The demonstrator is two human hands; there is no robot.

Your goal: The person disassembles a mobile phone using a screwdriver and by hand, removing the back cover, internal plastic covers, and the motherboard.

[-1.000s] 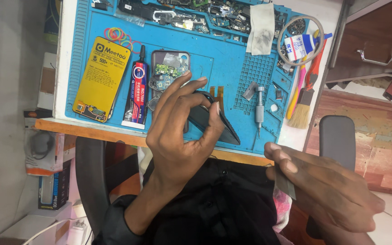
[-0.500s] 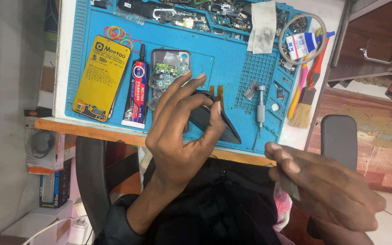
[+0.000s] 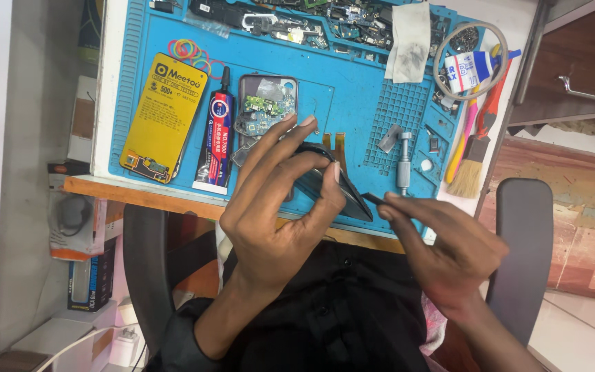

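Dark flat phone panel: thin, black and glossy, held in the air just above the near edge of the tabletop, between the two hands.
Left hand: fingers curled and clamped on the panel's upper left end, thumb pressing one edge, fingertips spread over the top.
Right hand: thumb and forefinger pinched together on a small dark tab at the panel's lower right corner.
Hands to each other: near, joined only by the panel.
Panel's long axis: runs slantwise from upper left down to lower right, its lower right end pointing at the right hand; two orange flex strips show just behind it.
Tabletop: a white surface with a wooden front edge, covered by a blue silicone work mat.
On the mat: an opened phone body with bare green circuit boards just beyond the left hand, a black and red glue tube beside it, a yellow rectangular pack further left, a small silver metal tool, a grey cloth.
Mat's right edge: a wooden-handled brush.
Room: black chair armrests at both sides, a reddish floor to the right.
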